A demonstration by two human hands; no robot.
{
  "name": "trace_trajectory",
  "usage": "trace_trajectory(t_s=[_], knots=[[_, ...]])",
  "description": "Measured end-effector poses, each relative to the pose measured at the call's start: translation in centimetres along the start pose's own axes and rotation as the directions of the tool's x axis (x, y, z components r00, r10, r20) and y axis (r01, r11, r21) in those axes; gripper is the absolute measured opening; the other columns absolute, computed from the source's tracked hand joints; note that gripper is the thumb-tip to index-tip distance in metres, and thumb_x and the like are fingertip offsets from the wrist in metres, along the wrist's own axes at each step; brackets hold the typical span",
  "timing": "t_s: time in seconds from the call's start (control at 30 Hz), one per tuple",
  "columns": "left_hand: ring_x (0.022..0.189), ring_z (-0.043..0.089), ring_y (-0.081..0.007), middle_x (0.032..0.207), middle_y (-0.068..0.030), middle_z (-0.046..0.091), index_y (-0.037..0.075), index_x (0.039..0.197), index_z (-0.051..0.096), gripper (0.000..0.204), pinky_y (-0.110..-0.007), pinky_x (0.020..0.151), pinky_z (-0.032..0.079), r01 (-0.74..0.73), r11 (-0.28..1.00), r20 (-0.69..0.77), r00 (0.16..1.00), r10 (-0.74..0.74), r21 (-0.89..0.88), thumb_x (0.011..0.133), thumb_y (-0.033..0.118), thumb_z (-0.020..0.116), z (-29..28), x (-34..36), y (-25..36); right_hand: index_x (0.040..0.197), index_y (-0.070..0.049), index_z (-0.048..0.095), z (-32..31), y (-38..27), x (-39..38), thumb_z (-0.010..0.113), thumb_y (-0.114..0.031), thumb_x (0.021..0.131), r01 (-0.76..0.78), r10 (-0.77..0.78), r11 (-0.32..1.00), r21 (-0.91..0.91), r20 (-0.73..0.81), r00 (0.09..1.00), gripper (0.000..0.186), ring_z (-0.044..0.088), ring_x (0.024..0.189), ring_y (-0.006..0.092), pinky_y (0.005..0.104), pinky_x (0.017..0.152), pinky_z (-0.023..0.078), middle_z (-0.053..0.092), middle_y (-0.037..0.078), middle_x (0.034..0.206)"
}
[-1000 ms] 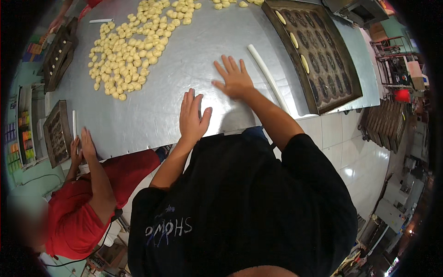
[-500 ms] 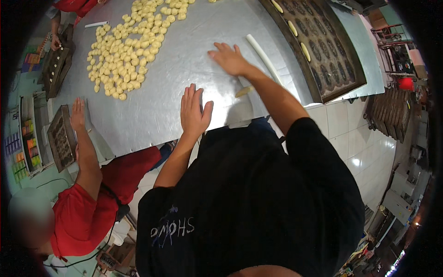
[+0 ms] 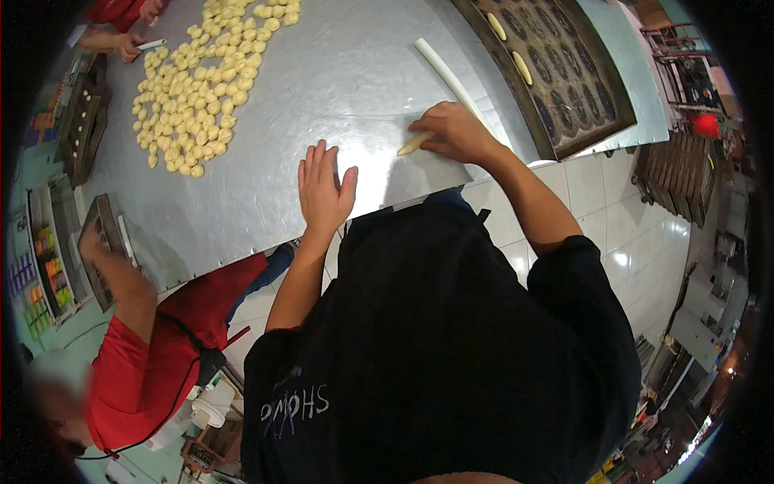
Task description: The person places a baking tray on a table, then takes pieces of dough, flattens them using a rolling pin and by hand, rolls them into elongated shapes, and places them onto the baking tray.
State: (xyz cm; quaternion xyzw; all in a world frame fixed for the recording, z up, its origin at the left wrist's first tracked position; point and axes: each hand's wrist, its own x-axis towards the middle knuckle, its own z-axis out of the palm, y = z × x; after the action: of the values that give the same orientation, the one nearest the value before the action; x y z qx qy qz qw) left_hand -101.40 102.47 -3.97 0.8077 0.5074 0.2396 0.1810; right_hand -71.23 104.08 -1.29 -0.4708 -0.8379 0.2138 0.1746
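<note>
My right hand (image 3: 455,133) is closed on a slim, pointed strip of pale dough (image 3: 414,144) lying on the metal table (image 3: 347,89). The strip's near-left end sticks out past the fingertips; its other end is hidden by the hand. Just beyond this hand, a white rolling rod (image 3: 443,68) lies slantwise, its lower end partly behind the hand. My left hand (image 3: 324,192) rests palm down by the table's near edge, fingers stretched and thumb apart, holding nothing.
Many dough balls (image 3: 193,97) cover the table's left side. A dark moulded tray (image 3: 556,145) at right carries two dough strips (image 3: 522,68). At left, a person in red (image 3: 133,379) has a blurred hand by another tray (image 3: 101,278); another person's hand (image 3: 127,46) touches a white rod.
My right hand has gone from spread flat to closed around the dough strip, which lay by my forearm. The far-left person's hand has reached the white rod; the near person's arm has moved.
</note>
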Motion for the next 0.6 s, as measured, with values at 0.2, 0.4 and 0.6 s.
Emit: trace_trajectory(t_s=[0.2, 0.4, 0.6], knots=[[0.132, 0.040, -0.0413, 0.140, -0.0231, 0.047, 0.000, 0.124, 0.056, 0.048, -0.052, 0.110, 0.026, 0.034, 0.993, -0.030, 0.999, -0.031, 0.113, 0.087, 0.030, 0.061, 1.6, 0.9, 1.6, 0.111, -0.015, 0.065, -0.8, 1.3, -1.7, 0.072, -0.015, 0.077, 0.045, -0.044, 0.997, -0.061, 0.015, 0.999, 0.035, 0.060, 0.098, 0.0251, 0.0374, 0.093, 0.044, 0.064, 0.002, 0.095], [0.131, 0.041, -0.0403, 0.140, -0.0226, 0.047, 0.000, 0.124, 0.055, 0.043, -0.046, 0.110, 0.029, 0.042, 0.985, -0.015, 0.999, -0.040, 0.170, 0.087, 0.021, 0.062, 3.7, 1.7, 5.7, 0.091, -0.014, 0.070, -4.6, 4.5, -3.2, 0.062, -0.017, 0.081, 0.077, -0.062, 0.993, -0.091, 0.160, 0.985, 0.014, 0.061, 0.094, 0.0245, 0.0403, 0.084, 0.046, 0.065, 0.004, 0.090], [0.128, 0.045, -0.0411, 0.135, -0.0214, 0.052, 0.001, 0.118, 0.058, 0.039, -0.047, 0.106, 0.034, 0.171, 0.967, -0.200, 0.971, -0.132, 0.191, 0.084, 0.019, 0.065, 5.7, 2.0, 6.5, 0.096, -0.009, 0.070, -21.9, 8.7, -7.0, 0.062, -0.021, 0.089, 0.062, -0.159, 0.980, -0.188, -0.566, 0.809, 0.016, 0.064, 0.071, 0.0169, 0.0304, 0.062, 0.049, 0.068, 0.006, 0.084]])
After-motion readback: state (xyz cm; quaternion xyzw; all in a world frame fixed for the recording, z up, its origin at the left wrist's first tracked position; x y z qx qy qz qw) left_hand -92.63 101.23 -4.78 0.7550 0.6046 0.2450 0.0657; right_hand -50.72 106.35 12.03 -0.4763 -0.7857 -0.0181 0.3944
